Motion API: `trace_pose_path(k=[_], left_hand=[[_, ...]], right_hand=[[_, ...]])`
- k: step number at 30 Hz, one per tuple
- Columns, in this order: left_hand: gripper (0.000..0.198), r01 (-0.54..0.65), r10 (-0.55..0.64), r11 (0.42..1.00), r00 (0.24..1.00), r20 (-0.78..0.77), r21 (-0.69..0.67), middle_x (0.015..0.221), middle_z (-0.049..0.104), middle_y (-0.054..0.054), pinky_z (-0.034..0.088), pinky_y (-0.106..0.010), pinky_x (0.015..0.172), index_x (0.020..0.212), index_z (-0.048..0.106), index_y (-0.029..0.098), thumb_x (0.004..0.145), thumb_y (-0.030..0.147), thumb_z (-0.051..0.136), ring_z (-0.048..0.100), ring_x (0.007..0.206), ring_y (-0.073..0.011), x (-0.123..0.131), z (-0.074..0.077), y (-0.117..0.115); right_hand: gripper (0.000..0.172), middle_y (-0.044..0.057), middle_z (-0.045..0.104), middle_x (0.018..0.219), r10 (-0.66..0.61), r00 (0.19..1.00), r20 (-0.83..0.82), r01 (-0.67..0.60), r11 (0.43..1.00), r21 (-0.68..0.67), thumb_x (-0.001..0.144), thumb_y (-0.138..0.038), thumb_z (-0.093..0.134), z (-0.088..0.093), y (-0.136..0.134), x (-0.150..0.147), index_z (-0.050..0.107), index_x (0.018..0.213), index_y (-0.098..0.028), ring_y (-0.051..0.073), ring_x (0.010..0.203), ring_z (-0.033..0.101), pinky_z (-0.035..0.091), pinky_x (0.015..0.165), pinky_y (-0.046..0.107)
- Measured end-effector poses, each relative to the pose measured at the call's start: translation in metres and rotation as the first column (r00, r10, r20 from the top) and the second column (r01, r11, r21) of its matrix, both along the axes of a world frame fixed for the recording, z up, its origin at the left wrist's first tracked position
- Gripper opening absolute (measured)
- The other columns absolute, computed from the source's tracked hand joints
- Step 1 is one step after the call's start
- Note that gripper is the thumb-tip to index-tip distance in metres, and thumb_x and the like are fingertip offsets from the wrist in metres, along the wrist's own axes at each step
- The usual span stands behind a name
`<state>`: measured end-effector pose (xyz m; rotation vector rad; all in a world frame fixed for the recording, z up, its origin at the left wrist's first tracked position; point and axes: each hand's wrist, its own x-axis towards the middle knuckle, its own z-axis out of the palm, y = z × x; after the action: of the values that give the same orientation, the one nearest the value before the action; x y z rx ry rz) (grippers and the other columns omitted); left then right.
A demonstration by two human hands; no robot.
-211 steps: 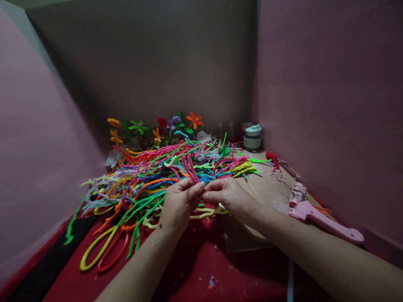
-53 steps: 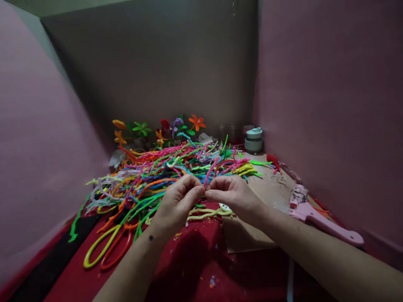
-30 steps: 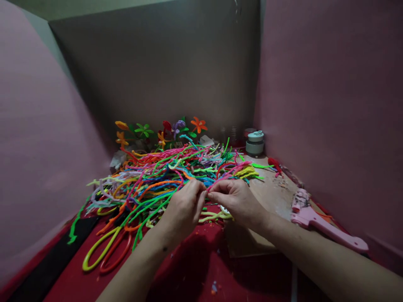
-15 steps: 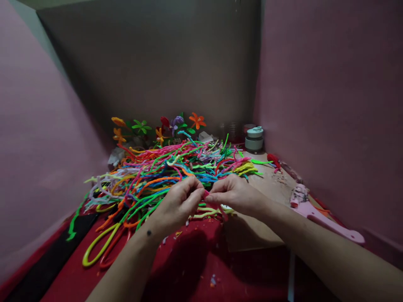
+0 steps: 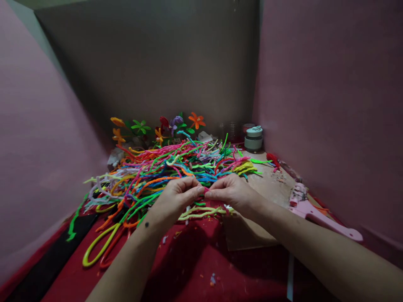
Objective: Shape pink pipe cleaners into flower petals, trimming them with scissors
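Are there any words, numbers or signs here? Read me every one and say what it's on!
None that can be read.
Container with the mint lid: no lettering I can make out.
Pink tool: none either.
Small white thing below the right hand: mostly hidden, too small to tell.

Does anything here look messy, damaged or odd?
Yes: small scraps litter the red cloth below the left hand and right hand, which pinch a pink strand, so it looks untidy. At right, dark residue makes the head of the pink tool look dirty; whether it is damaged, I can't tell.
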<state>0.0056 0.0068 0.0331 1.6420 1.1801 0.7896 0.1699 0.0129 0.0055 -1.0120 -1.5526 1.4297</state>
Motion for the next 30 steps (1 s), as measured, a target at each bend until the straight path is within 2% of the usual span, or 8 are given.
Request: trace_pose_path(k=[4, 8, 12, 16, 20, 26, 30], left_hand=[[0.021, -0.014, 0.016, 0.999, 0.999, 0.038, -0.038, 0.049, 0.047, 0.005, 0.027, -0.018, 0.04, 0.064, 0.056, 0.015, 0.07, 0.035, 0.061, 0.038, 0.043, -0.006, -0.001, -0.003, 0.001], [0.022, -0.014, 0.027, 0.996, 0.987, 0.156, -0.084, 0.045, 0.041, 0.007, 0.023, -0.016, 0.037, 0.064, 0.053, 0.015, 0.072, 0.034, 0.06, 0.031, 0.038, -0.0031, 0.003, -0.007, 0.0], [0.017, -0.015, 0.04, 0.994, 0.972, 0.231, -0.11, 0.047, 0.046, 0.007, 0.028, -0.014, 0.035, 0.07, 0.054, 0.015, 0.07, 0.03, 0.063, 0.035, 0.037, -0.0027, 0.007, -0.011, 0.0], [0.017, 0.033, 0.038, 0.98, 0.937, 0.347, -0.195, 0.046, 0.055, 0.003, 0.04, -0.018, 0.036, 0.073, 0.055, 0.014, 0.071, 0.029, 0.062, 0.047, 0.036, -0.0075, 0.006, -0.015, 0.002], [0.016, 0.072, 0.014, 0.978, 0.913, 0.408, -0.196, 0.048, 0.06, 0.0, 0.044, -0.021, 0.038, 0.076, 0.054, 0.014, 0.072, 0.028, 0.061, 0.053, 0.037, -0.0105, 0.006, -0.019, 0.003], [0.018, 0.037, 0.061, 0.98, 0.882, 0.468, -0.198, 0.057, 0.065, -0.001, 0.05, -0.027, 0.05, 0.076, 0.052, 0.015, 0.069, 0.026, 0.064, 0.06, 0.047, -0.0135, 0.012, -0.017, -0.001], [0.015, 0.002, 0.058, 0.989, 0.917, 0.395, -0.149, 0.055, 0.063, 0.0, 0.046, -0.022, 0.045, 0.076, 0.052, 0.016, 0.071, 0.026, 0.061, 0.057, 0.044, -0.0116, 0.011, -0.016, -0.002]], right_hand=[[0.02, -0.005, 0.039, 0.043, -0.035, 0.998, 0.048, 0.032, 0.997, 0.074, 0.065, -0.024, 0.059, 0.0, -0.001, -0.001, 0.059, 0.049, -0.012, 0.005, 0.043, 0.03, 0.021, 0.042, 0.021], [0.021, -0.005, 0.036, 0.045, -0.059, 0.997, 0.055, 0.05, 0.989, 0.141, 0.067, -0.025, 0.057, -0.002, -0.001, 0.0, 0.058, 0.05, -0.012, 0.005, 0.045, 0.028, 0.022, 0.043, 0.021], [0.021, -0.005, 0.037, 0.044, -0.087, 0.996, 0.016, 0.085, 0.992, 0.088, 0.064, -0.026, 0.059, -0.001, -0.001, -0.002, 0.057, 0.049, -0.012, 0.005, 0.045, 0.028, 0.021, 0.043, 0.021], [0.024, -0.005, 0.039, 0.043, -0.083, 0.996, -0.032, 0.085, 0.996, 0.034, 0.064, -0.029, 0.06, 0.001, -0.004, -0.004, 0.058, 0.048, -0.011, 0.005, 0.044, 0.03, 0.022, 0.043, 0.021], [0.024, -0.004, 0.044, 0.043, -0.086, 0.995, -0.043, 0.087, 0.995, 0.04, 0.066, -0.027, 0.058, 0.002, -0.006, -0.005, 0.057, 0.048, -0.012, 0.005, 0.044, 0.034, 0.025, 0.044, 0.021], [0.028, -0.002, 0.049, 0.044, 0.051, 0.986, -0.156, -0.057, 0.998, -0.036, 0.071, -0.026, 0.053, 0.003, -0.007, -0.005, 0.053, 0.046, -0.013, 0.006, 0.042, 0.037, 0.027, 0.045, 0.021], [0.021, -0.002, 0.052, 0.046, 0.112, 0.98, -0.166, -0.121, 0.992, -0.043, 0.069, -0.023, 0.054, -0.002, -0.003, -0.004, 0.058, 0.051, -0.012, 0.006, 0.044, 0.039, 0.029, 0.047, 0.022]])
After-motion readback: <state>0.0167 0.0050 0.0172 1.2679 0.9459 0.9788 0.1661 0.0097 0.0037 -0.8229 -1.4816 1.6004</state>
